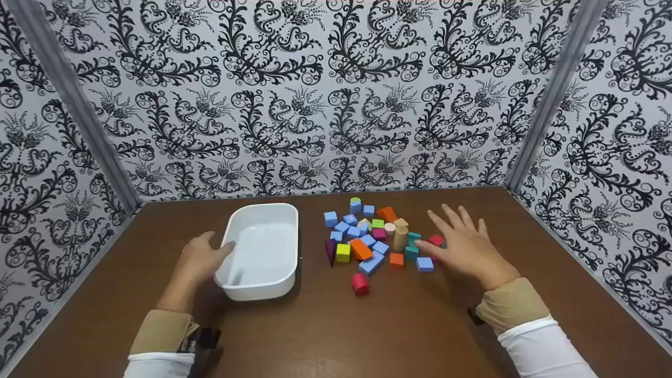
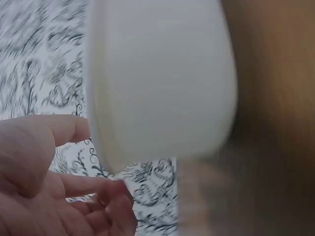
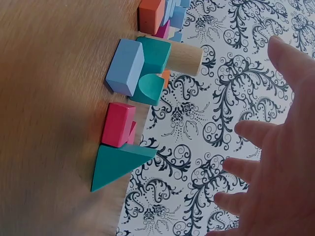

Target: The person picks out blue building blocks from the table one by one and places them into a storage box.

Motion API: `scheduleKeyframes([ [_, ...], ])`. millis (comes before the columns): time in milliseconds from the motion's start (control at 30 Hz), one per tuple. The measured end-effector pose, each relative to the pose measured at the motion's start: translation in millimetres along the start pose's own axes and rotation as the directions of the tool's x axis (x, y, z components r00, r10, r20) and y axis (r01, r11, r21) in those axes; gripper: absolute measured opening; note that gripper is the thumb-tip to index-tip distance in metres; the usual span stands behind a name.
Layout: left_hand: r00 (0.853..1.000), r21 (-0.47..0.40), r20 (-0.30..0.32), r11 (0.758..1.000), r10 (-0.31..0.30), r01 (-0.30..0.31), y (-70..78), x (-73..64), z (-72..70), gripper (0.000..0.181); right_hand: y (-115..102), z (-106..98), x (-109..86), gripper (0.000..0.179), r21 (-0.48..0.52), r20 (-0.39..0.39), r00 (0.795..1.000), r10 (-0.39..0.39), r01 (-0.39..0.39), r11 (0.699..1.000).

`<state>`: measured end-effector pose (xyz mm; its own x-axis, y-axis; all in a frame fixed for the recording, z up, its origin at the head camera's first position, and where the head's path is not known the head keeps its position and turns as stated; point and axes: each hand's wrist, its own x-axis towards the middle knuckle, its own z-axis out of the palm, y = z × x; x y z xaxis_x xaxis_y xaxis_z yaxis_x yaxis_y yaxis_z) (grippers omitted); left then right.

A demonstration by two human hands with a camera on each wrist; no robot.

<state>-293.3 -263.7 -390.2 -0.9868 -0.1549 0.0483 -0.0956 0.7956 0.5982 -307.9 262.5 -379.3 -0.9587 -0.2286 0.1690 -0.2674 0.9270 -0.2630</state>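
My left hand (image 1: 197,265) is beside the left side of a white rectangular tray (image 1: 292,252), its thumb overlapping the rim in the head view. The left wrist view has the thumb (image 2: 69,129) right at the rim, with the other fingers loosely bent below the tray's corner. On the right, my right hand (image 1: 467,249) hovers with fingers spread and nothing in them. Below and left of it lie a blue block (image 1: 425,264), a teal block (image 1: 411,253) and an upright wooden cylinder (image 1: 400,239). A teal triangular block (image 3: 120,164) and a red block (image 3: 118,124) show in the right wrist view.
Many coloured blocks lie in a loose heap mid-table, including an orange block (image 1: 360,249), a yellow-green cube (image 1: 343,253) and a purple triangle (image 1: 330,251). Nearer the front lies a red cylinder (image 1: 360,284). Patterned walls (image 1: 336,105) enclose the brown table (image 1: 336,336).
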Motion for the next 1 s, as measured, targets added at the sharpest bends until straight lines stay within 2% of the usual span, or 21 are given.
scheduleKeyframes([
  [233, 0.998, -0.107, 0.058, 0.993, -0.038, 0.045, -8.5, 0.7, 12.5, 0.066, 0, 2, 0.9, 0.097, 0.003, 0.005, 1.0, 0.001, -0.001, 1.0],
  [400, 0.994, -0.268, 0.099, 0.961, -0.045, 0.07, -8.5, 0.9, 25.1, 0.057, 0, 0, 0.0, 0.093, 0.004, 0.006, 1.0, 0.004, -0.004, 1.0],
  [500, 0.995, -0.299, 0.095, 0.953, -0.023, 0.051, -4.1, 1.0, 32.9, 0.057, 1, -1, -0.6, 0.093, 0.007, 0.005, 1.0, 0.002, -0.002, 1.0],
  [633, 0.998, -0.244, 0.068, 0.97, 0.0, 0.017, 1.3, -5.4, 37.9, 0.058, -2, 2, 0.3, 0.093, 0.006, 0.013, 1.0, -0.008, 0.008, 1.0],
  [733, 0.997, -0.167, 0.073, 0.986, 0.021, -0.009, 7.1, -10.4, 38.5, 0.062, -3, 3, 0.5, 0.094, -0.001, 0.022, 1.0, -0.009, 0.009, 1.0],
  [867, 0.996, -0.094, 0.089, 0.995, 0.033, -0.024, 14.4, -15.1, 40.1, 0.07, -2, 3, 1.9, 0.097, -0.003, 0.036, 0.999, -0.016, 0.016, 1.0],
  [1000, 0.995, -0.024, 0.088, 0.999, 0.047, -0.045, 29.9, -7.9, 44.3, 0.069, 7, -3, 1.9, 0.097, -0.011, 0.039, 0.999, -0.019, 0.02, 1.0],
])
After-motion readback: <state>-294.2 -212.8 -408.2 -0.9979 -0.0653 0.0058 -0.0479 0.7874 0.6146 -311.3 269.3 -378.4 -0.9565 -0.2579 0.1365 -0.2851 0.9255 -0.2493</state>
